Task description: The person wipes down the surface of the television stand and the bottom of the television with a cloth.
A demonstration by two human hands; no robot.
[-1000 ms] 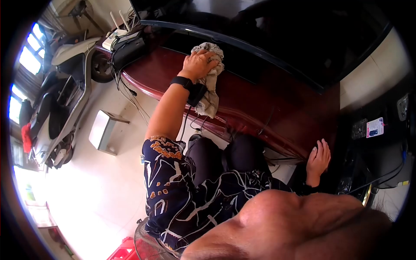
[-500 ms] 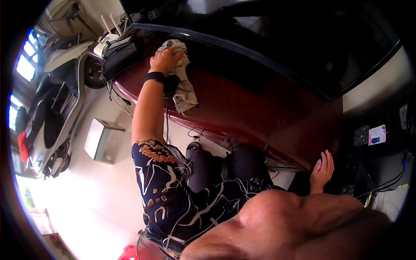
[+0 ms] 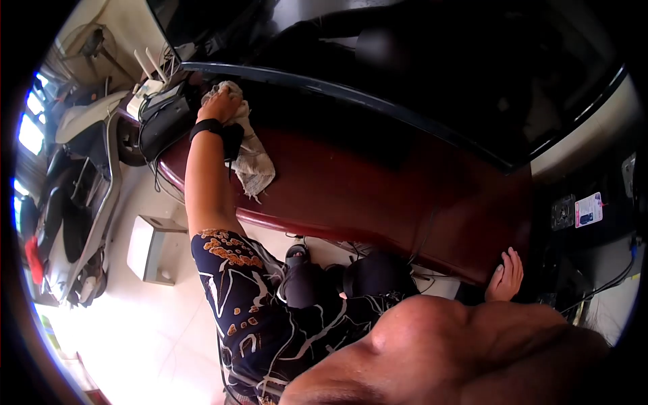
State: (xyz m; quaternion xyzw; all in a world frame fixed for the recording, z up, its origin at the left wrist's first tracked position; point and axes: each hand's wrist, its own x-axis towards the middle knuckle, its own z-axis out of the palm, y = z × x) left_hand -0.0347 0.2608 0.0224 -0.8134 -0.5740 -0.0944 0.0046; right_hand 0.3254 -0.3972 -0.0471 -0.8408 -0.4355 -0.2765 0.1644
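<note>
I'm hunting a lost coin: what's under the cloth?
The left hand is on the cloth, with dark red tabletop beside it; whatever lies directly beneath the cloth is covered.

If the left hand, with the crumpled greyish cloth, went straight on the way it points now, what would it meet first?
Probably the glossy black lower frame of the big television, ahead of the left hand; depth is unclear, it might pass beneath.

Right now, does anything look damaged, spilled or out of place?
Two things: the cloth under the left hand has a frayed end with loose threads, and cables hang in untidy loops by the black box at one end of the table. I see no spill.
</note>
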